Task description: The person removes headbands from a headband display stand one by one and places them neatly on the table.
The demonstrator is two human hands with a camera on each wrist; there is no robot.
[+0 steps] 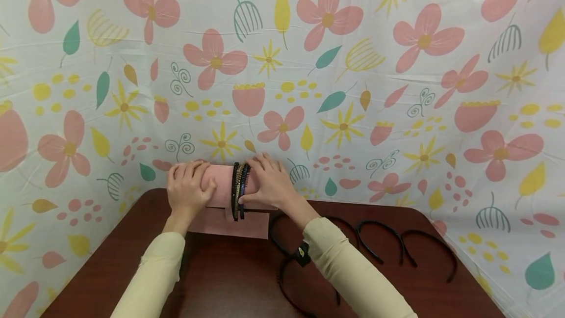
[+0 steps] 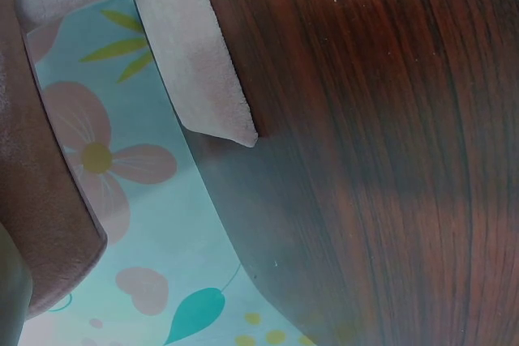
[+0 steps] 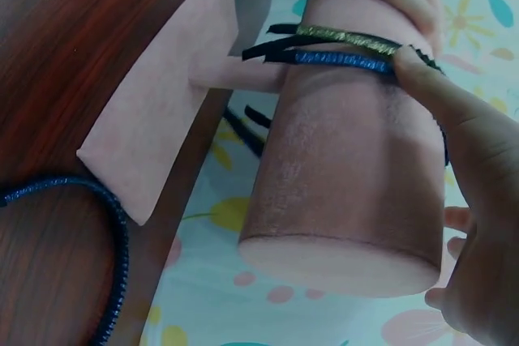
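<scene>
Flower-printed cloth [image 1: 328, 67] is hung behind a dark wood-grained table [image 1: 229, 278], where a pink stand [image 1: 216, 183], made up of a thick sideways roll over a flat base [image 1: 238, 227], is set near the far edge. Round the middle of the stand's roll, three headbands are worn side by side: a black headband [image 1: 234, 188], a gold headband [image 3: 353, 38] and a blue headband [image 3: 340, 59], the blue one placed farthest right. By the right hand [image 1: 271, 185], laid over the stand's right part, the blue headband is pinched, with the thumb pressed on its front and the fingers spread over the roll's top. By the left hand [image 1: 187, 188], the stand's left end is gripped, the fingers curved over the roll and the thumb held apart from them. More dark headbands are scattered to the right of the stand, some partly hidden by the right forearm; the farthest headband [image 1: 454, 254] is left well apart from it. Both arms are covered by cream sleeves [image 1: 150, 274].
</scene>
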